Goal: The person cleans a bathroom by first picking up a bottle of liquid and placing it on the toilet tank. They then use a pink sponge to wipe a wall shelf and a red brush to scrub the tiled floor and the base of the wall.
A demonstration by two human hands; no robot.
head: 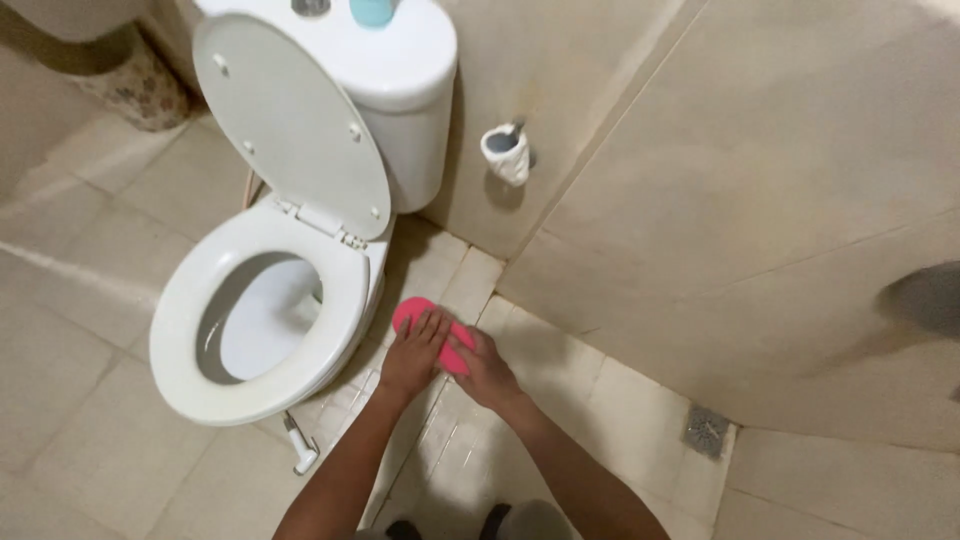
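Left hand point(413, 352) and right hand point(484, 368) both closing around a pink sponge-like pad point(425, 318), held low over the tiled floor point(590, 400), grip seemingly loose. Just left, white toilet point(262, 330) standing with lid point(290, 120) raised; bidet sprayer point(300, 450) lying beneath; floor drain point(706, 429) sitting well to the right.
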